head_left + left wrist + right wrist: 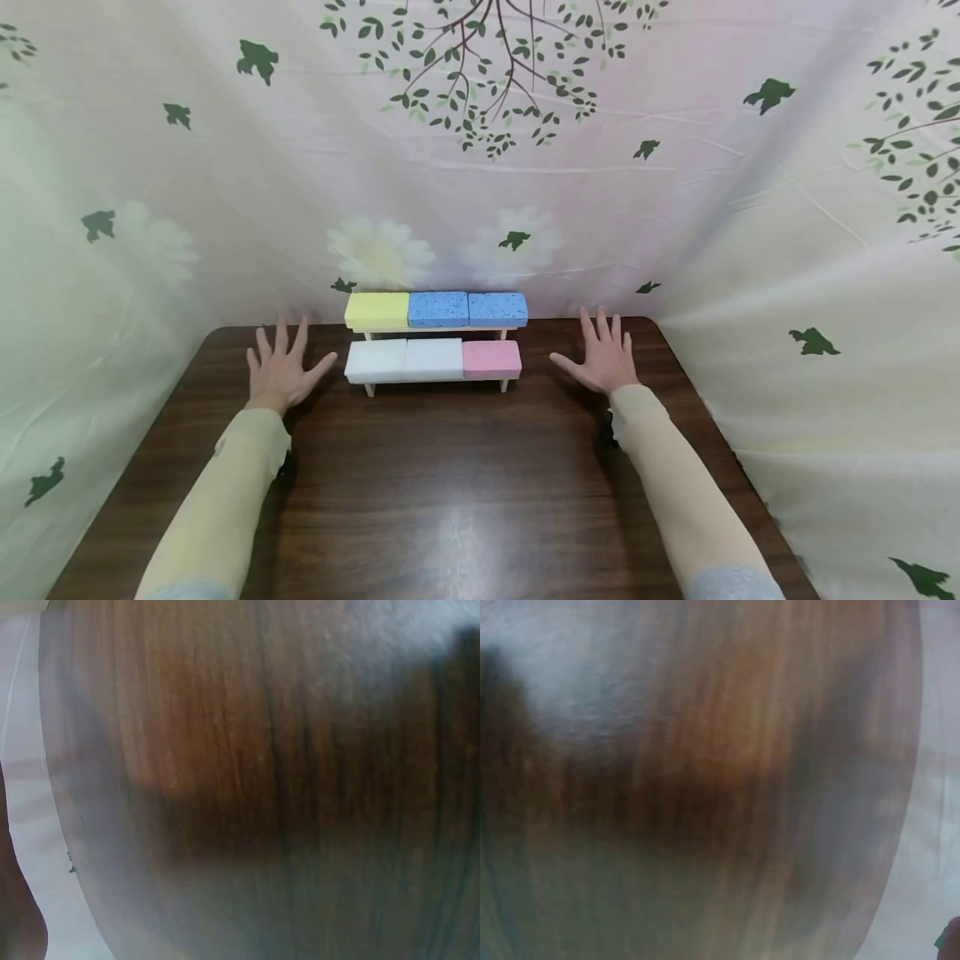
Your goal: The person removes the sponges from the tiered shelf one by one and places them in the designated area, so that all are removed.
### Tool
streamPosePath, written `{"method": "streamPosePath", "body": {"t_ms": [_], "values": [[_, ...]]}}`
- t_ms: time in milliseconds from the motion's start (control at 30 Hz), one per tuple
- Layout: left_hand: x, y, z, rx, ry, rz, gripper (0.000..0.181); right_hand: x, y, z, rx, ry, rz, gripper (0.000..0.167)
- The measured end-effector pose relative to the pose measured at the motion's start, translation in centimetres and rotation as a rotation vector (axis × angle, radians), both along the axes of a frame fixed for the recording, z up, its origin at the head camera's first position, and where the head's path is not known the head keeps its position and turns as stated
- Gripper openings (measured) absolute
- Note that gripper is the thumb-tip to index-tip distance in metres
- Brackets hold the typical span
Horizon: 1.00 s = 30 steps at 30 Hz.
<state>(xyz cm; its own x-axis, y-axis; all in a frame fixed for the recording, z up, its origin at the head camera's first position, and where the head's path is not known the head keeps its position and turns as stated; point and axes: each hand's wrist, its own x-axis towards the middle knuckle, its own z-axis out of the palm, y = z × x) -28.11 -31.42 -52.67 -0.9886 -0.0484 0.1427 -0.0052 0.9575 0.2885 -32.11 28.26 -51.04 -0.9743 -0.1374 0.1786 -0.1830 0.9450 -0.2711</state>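
Note:
In the head view my left hand (280,372) is spread palm down over the far left of the table, fingers straight. Mirroring it on the right, my right hand (603,357) is spread too, holding nothing. Between them stand two low racks of sponge-like blocks. The back one carries a yellow block (377,310) and two speckled blue blocks (438,309). On the front rack (435,382) lie two white blocks (377,361) and a pink block (492,360). Neither hand touches a block. Only a blurred bit of a finger (16,900) shows in the left wrist view.
The dark wood table (450,483) has rounded far corners. A pale curtain (585,192) printed with leaves, birds and flowers hangs close behind the racks and along both sides. A black band (609,429) sits at the right wrist.

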Motion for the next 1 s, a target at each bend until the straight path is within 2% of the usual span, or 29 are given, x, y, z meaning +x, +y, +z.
{"method": "streamPosePath", "body": {"t_ms": [233,433,600,867,1000], "values": [[0.6,-0.1,0.1,0.065,-0.039,-0.008,0.097,-0.4,-1.1,1.0,-0.093,-0.027,0.068,0.118],[0.7,0.0,0.0,0.133,-0.089,-0.016,0.094,-0.3,-2.8,2.2,-0.217,-0.102,0.12,0.118],[0.7,0.4,0.0,0.199,-0.087,-0.016,0.094,-0.4,-4.0,3.2,-0.309,-0.15,0.176,0.112],[0.5,1.9,0.5,0.439,-0.063,-0.046,0.095,-0.8,-5.8,4.2,-0.352,-0.167,0.218,0.11],[0.4,2.6,0.9,0.576,-0.097,-0.068,0.097,-1.1,-6.5,4.8,-0.356,-0.173,0.227,0.107]]}}
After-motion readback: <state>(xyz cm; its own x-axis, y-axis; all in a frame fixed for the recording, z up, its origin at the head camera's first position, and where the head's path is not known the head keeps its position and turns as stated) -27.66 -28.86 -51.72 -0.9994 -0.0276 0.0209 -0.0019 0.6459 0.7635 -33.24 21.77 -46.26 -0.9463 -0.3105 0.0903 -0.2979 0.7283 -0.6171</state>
